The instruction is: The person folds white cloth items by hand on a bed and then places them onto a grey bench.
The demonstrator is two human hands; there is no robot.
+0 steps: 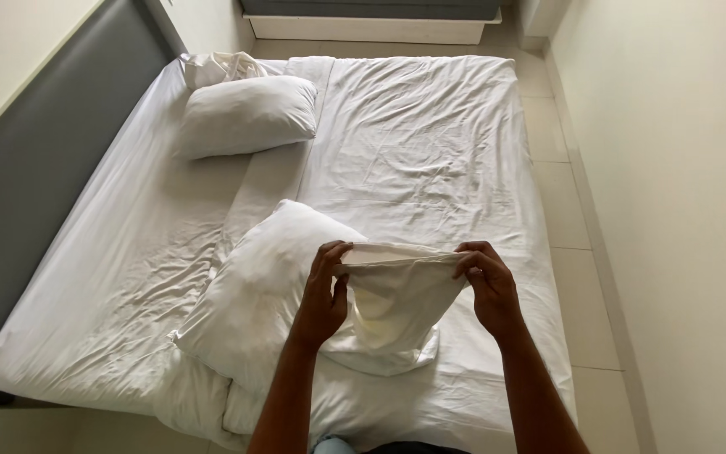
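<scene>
My left hand (323, 294) and my right hand (487, 284) each pinch one side of the open mouth of a white pillowcase (392, 303), stretching it wide above the bed. The case hangs down between them, its lower end resting on the sheet. A bare white pillow (254, 290) lies just left of my left hand, tilted on the crumpled sheet near the foot of the bed.
The bed (413, 134) carries a wrinkled white sheet. A second pillow (245, 113) lies at the far left by the grey headboard (18, 185), with bunched white cloth (220, 65) behind it. A narrow tiled floor strip (573, 219) runs along the right wall.
</scene>
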